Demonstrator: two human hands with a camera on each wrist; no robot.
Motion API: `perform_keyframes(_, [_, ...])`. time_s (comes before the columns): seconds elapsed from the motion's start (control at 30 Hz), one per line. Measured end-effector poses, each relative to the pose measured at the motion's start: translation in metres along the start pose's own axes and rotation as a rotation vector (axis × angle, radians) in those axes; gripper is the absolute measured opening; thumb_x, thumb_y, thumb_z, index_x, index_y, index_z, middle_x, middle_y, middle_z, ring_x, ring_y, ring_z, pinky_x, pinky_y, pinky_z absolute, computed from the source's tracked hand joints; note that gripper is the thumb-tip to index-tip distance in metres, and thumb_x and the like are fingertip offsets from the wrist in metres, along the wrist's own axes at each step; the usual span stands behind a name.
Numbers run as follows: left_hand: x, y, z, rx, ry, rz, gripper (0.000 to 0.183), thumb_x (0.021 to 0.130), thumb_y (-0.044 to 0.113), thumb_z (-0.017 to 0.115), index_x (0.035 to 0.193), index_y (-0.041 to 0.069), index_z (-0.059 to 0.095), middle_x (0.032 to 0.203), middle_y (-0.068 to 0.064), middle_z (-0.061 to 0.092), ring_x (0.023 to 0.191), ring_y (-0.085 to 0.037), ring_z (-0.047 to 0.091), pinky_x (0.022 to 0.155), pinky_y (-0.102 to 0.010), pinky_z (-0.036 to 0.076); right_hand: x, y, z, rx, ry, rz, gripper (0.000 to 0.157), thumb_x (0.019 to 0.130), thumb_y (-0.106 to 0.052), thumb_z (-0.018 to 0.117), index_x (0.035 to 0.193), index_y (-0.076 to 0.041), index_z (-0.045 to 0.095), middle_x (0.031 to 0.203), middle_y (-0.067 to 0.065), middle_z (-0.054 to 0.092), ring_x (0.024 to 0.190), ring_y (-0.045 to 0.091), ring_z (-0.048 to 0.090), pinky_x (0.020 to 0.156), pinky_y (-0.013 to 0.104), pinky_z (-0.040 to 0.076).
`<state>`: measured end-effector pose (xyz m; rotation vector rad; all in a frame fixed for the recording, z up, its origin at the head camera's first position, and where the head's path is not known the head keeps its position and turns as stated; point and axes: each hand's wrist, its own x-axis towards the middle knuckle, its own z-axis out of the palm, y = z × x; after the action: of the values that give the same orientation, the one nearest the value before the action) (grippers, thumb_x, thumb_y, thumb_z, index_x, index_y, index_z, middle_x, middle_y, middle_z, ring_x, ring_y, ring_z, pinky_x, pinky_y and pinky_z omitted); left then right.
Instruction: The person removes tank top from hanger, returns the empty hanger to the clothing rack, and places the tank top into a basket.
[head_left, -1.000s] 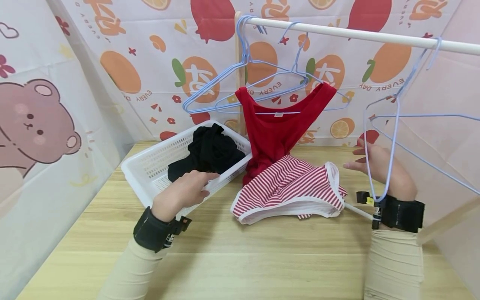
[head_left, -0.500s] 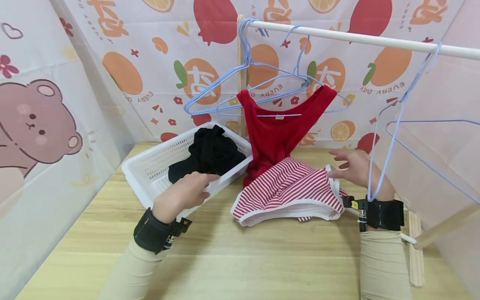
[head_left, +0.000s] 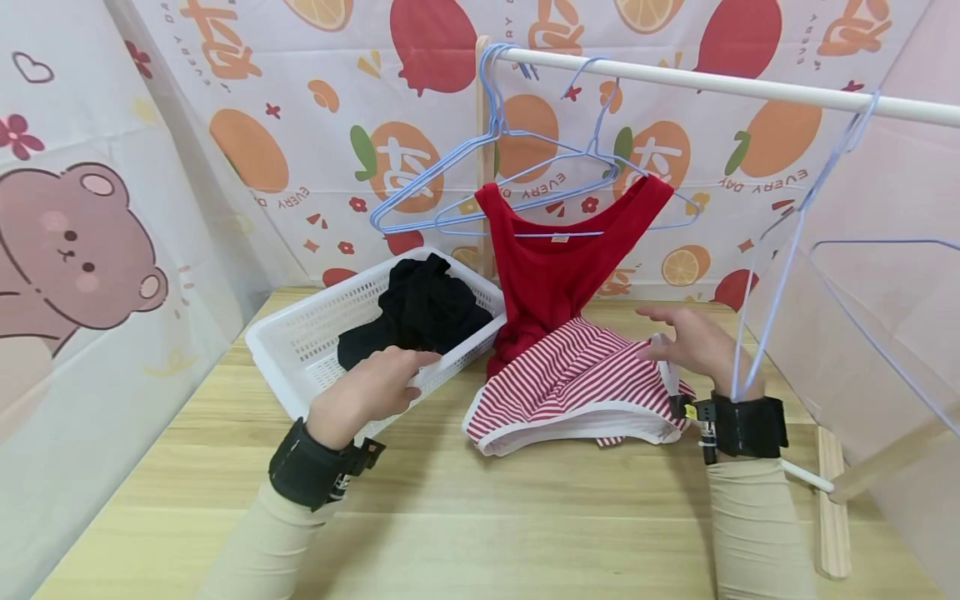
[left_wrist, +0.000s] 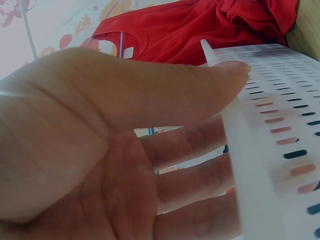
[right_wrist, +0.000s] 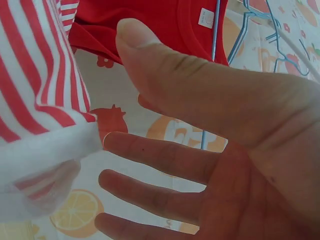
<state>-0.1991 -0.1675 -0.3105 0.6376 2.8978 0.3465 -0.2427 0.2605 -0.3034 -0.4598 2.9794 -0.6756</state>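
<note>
My left hand holds the near rim of a white perforated basket, thumb outside and fingers beyond the rim in the left wrist view. A crumpled black garment lies in that basket. To its right, a red tank top hangs on a blue wire hanger, its lower part gathered behind red-and-white striped briefs. By the briefs' right side hovers my right hand, thumb and fingers spread. In the right wrist view, its fingertips come close to the briefs' white band, with nothing between them.
A white rod crosses above the wooden table. Several bare blue hangers hang at its left end. Another blue hanger hangs low at right, overlapping my right wrist in the head view. The rack's wooden foot stands at right.
My right hand has moved left from beside the right-hand hanger to the right side of the briefs. That hanger has swung a little. My left hand stays on the basket.
</note>
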Motion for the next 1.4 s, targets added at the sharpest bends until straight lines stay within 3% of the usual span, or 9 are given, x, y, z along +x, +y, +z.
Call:
perform_keyframes(0.37, [0.001,0.001,0.0,0.0,-0.011,-0.003,0.052,0.092,0.003,0.074,0.142,0.008,0.061,0.132,-0.017,0.069,0.099,-0.024,0.068,0.092,-0.046,0.058,0.007,-0.01,0.006,-0.025,0.035,-0.066,0.069,0.087,-0.015,0.083,0.147,0.0,0.053,0.147,0.028,0.056,0.127,0.054,0.057,0.103,0.064,0.049])
perform_keyframes(0.67, [0.0,0.0,-0.001,0.002,0.004,0.0,0.051,0.091,0.002,0.074,0.141,0.006,0.062,0.131,-0.019,0.069,0.094,-0.023,0.066,0.09,-0.046,0.059,0.021,-0.031,0.016,-0.088,0.026,-0.092,0.069,0.084,-0.015,0.086,0.146,-0.004,0.056,0.147,0.022,0.058,0.139,0.046,0.051,0.112,0.062,0.042])
perform_keyframes(0.87, [0.001,0.0,-0.001,0.005,0.002,0.014,0.051,0.092,0.002,0.074,0.141,0.006,0.062,0.127,-0.018,0.071,0.094,-0.023,0.068,0.089,-0.045,0.059,0.024,-0.035,0.023,-0.074,0.004,-0.069,0.071,0.082,-0.012,0.086,0.146,-0.005,0.057,0.147,0.021,0.059,0.138,0.044,0.053,0.109,0.061,0.046])
perform_keyframes(1.17, [0.001,0.001,-0.001,-0.004,-0.003,0.009,0.051,0.092,0.002,0.073,0.141,0.006,0.062,0.129,-0.018,0.071,0.095,-0.022,0.068,0.091,-0.045,0.059,0.031,-0.032,0.031,-0.076,-0.142,-0.007,0.079,0.083,-0.016,0.086,0.153,-0.014,0.051,0.149,0.02,0.057,0.137,0.041,0.052,0.112,0.062,0.043])
perform_keyframes(1.4, [0.001,0.001,-0.001,-0.001,-0.003,0.011,0.05,0.092,0.002,0.073,0.141,0.006,0.062,0.13,-0.018,0.07,0.097,-0.023,0.068,0.091,-0.046,0.059,0.033,-0.028,0.035,-0.114,-0.207,0.004,0.084,0.082,-0.016,0.087,0.156,-0.012,0.046,0.149,0.023,0.055,0.138,0.043,0.05,0.115,0.062,0.039])
